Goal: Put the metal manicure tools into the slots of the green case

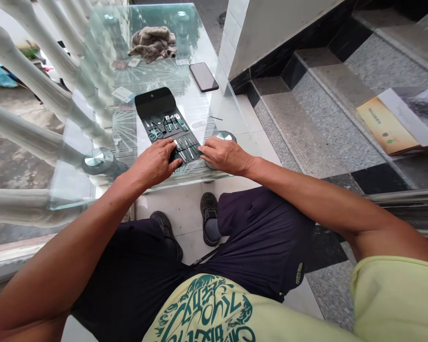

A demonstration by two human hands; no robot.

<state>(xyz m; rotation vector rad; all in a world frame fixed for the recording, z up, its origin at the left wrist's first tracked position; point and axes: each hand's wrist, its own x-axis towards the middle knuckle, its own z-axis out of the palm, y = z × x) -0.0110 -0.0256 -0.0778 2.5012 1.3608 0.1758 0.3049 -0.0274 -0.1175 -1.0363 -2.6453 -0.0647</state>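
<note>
Resting half-spread, the left hand (160, 159) lies loose on the case (171, 136); the right hand (226, 154) bunches its fingers at the edge, whether gripping, I can't tell.

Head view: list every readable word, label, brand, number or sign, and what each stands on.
No text reads with certainty.
Yellow-green shirt: large green lettering, too stylised and tilted to read.
Dark trousers: small yellow label, too blurred.
Tan packet on the stairs: print too small.
White card on the glass table: too small.

Fingers (168, 144) at black case (156, 100), phone (204, 77), cloth (152, 42)
</note>
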